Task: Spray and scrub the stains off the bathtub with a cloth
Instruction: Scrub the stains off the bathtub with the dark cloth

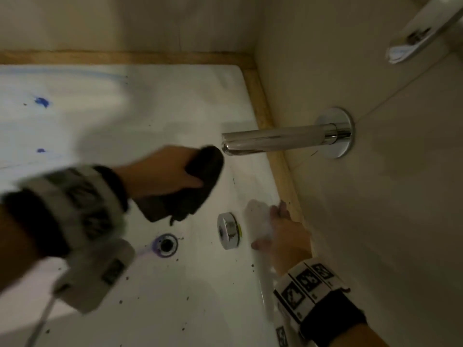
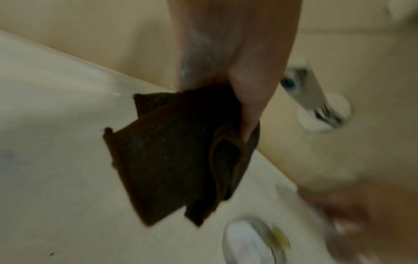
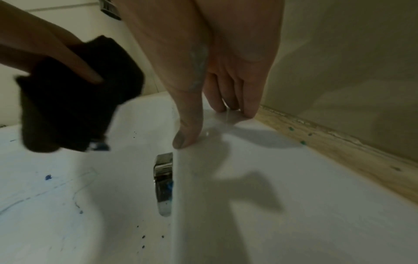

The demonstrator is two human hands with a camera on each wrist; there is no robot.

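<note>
- Pinching folded dark cloth [image 1: 190, 189], left hand [image 1: 160, 175] holds it; soft, light, limp, best gripped bunched at fold.
- Right hand [image 1: 283, 226] fingers straight, braced on slippery bathtub [image 1: 175, 101] rim.

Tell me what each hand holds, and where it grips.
Left hand pinches the folded cloth at its top end, thumb on top. Right hand holds nothing; its fingers rest on the tub rim.

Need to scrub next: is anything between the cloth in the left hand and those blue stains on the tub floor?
Nothing visible does. The left hand holds the dark cloth in the air under the spout; the blue stains lie uncovered on the tub.
</note>
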